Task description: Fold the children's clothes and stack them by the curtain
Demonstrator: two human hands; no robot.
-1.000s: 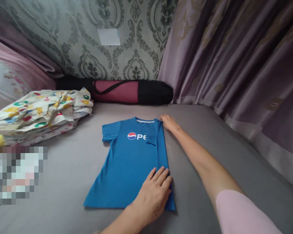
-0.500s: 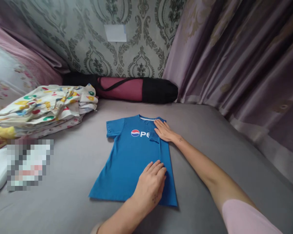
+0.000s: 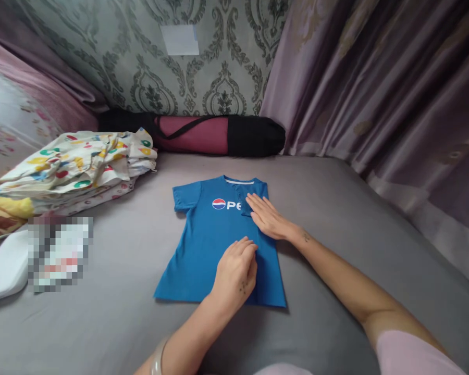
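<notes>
Head view: blue short-sleeved fabric T-shirt (image 3: 203, 255) lies front up on the smooth grey sheet (image 3: 344, 219), mid-view, collar pointing away from the person, hem toward them. Long axis runs near to far, hem end wider. Shirt's right-of-view side is folded inward; that sleeve lies over the chest and covers the end of the white lettering, leaving the round red-white-blue logo (image 3: 219, 203) and "PE" showing. Other sleeve sticks out to the left. Right hand (image 3: 269, 217) comes in from the right, arm stretched out from a pale pink sleeve (image 3: 410, 351), palm down, fingers straight and lying close together, flat on the folded part below the shoulder. Left hand (image 3: 236, 268) reaches up from the bottom edge, clear bangle (image 3: 156, 359) at the wrist, fingers curled and bunched over the shirt's lower half; can't tell whether they pinch cloth. Shirt is under both hands: collar beyond the right one's fingertips, hem nearer the person than the left one's fingers.
</notes>
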